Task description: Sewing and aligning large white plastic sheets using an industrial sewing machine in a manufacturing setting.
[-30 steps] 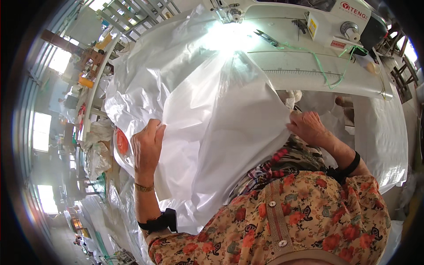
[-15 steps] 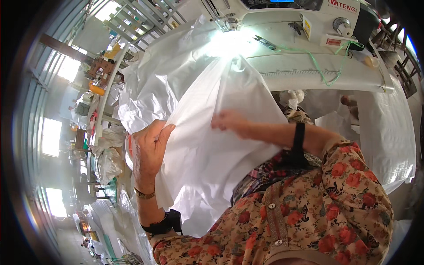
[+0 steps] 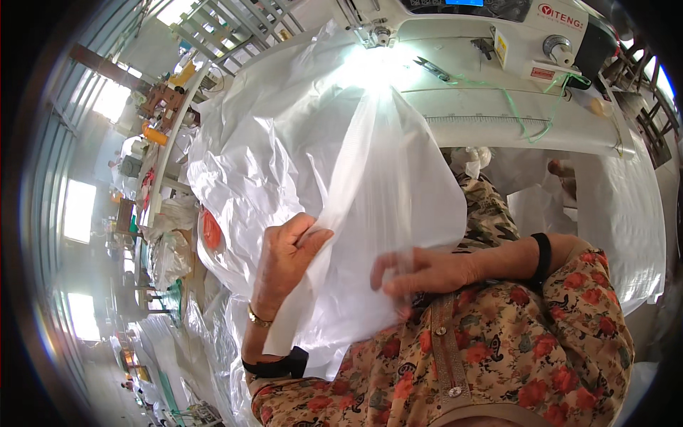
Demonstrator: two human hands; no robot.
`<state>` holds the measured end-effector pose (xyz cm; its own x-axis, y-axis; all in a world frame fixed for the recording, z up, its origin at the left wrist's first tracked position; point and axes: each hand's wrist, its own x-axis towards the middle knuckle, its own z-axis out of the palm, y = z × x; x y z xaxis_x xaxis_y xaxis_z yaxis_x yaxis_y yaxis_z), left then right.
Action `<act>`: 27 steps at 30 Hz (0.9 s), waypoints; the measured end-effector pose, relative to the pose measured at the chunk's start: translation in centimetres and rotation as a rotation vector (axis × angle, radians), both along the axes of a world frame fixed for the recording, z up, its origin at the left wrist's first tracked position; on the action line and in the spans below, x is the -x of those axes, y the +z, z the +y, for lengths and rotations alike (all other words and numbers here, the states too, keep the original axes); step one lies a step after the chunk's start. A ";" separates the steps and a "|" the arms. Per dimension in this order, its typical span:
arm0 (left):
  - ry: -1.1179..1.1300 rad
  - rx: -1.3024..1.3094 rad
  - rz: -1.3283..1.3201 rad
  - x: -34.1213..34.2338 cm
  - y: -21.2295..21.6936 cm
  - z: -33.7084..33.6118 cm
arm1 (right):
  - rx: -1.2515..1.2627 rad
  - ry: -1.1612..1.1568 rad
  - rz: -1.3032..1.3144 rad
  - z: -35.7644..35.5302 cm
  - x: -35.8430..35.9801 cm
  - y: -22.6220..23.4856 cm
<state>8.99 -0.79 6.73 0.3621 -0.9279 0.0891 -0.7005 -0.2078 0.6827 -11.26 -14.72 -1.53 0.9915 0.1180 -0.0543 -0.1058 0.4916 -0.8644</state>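
Head view: left grip [image 3: 284, 257], moved rightward, pinches white sheet [image 3: 435, 192]; right hand [image 3: 435, 272], lower, fingers parted

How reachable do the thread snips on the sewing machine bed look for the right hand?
Probably yes: nothing visible covers the thread snips, and the right hand seems to have a clear way over the white sheet, though it must stretch.

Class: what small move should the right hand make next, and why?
Probably grip the right edge of the white sheet: it is unheld and the right hand looks open, though blurred, while the left hand pinches a narrow band running up toward the sewing machine.
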 end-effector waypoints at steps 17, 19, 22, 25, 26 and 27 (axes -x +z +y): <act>0.148 -0.047 0.530 1.9 -9.0 1.0 | 0.189 -0.305 0.111 1.3 1.8 -2.6; 0.157 -0.042 0.354 1.7 -10.7 1.2 | 0.256 -0.311 0.078 1.9 2.2 -1.8; 0.122 -0.134 -0.072 3.3 -9.8 0.9 | 0.483 -0.275 -0.018 2.0 2.5 0.3; 0.051 -0.132 -0.363 5.3 -8.4 0.9 | 0.770 -0.241 -0.209 2.3 2.1 1.0; 0.026 -0.043 -0.400 5.8 -8.0 1.0 | 0.893 -0.250 -0.338 2.4 1.8 1.1; -0.028 0.037 -0.388 6.3 -6.9 1.0 | 0.893 -0.262 -0.334 2.6 1.6 1.2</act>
